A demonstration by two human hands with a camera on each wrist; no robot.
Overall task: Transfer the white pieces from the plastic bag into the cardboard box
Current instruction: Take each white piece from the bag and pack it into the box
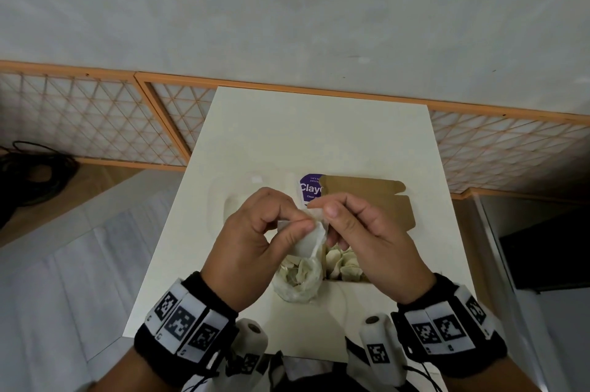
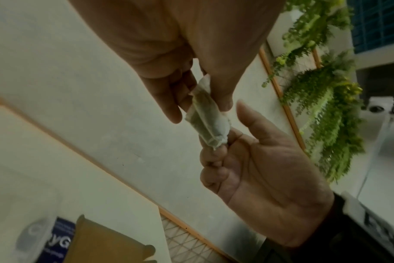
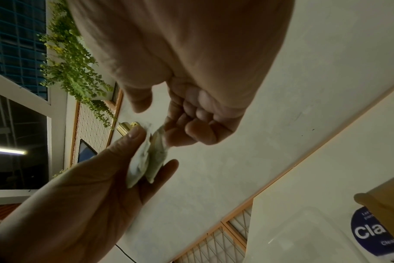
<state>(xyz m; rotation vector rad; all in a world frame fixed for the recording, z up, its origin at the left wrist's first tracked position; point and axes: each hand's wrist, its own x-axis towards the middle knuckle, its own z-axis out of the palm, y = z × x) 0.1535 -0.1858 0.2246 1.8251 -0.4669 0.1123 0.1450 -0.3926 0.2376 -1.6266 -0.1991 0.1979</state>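
Both hands hold one white sachet-like piece (image 1: 308, 241) in the air between them. My left hand (image 1: 300, 221) pinches its left side with thumb and forefinger. The thumb and curled fingers of my right hand (image 1: 329, 222) pinch its upper right end. Right under it the clear plastic bag (image 1: 300, 283) stands open on the table with more white pieces inside. Beside the bag to the right is the cardboard box (image 1: 333, 276), with several white pieces (image 1: 346, 264) in it. The left wrist view shows the piece (image 2: 207, 113) edge-on, and the right wrist view shows the piece (image 3: 151, 156) too.
The box's brown lid (image 1: 367, 197) lies folded back behind the hands. A clear plastic tub with a purple label (image 1: 311, 187) sits behind them, left of the lid. All rest on a small white table (image 1: 319, 136) whose far edge meets an orange-framed lattice screen (image 1: 95, 117).
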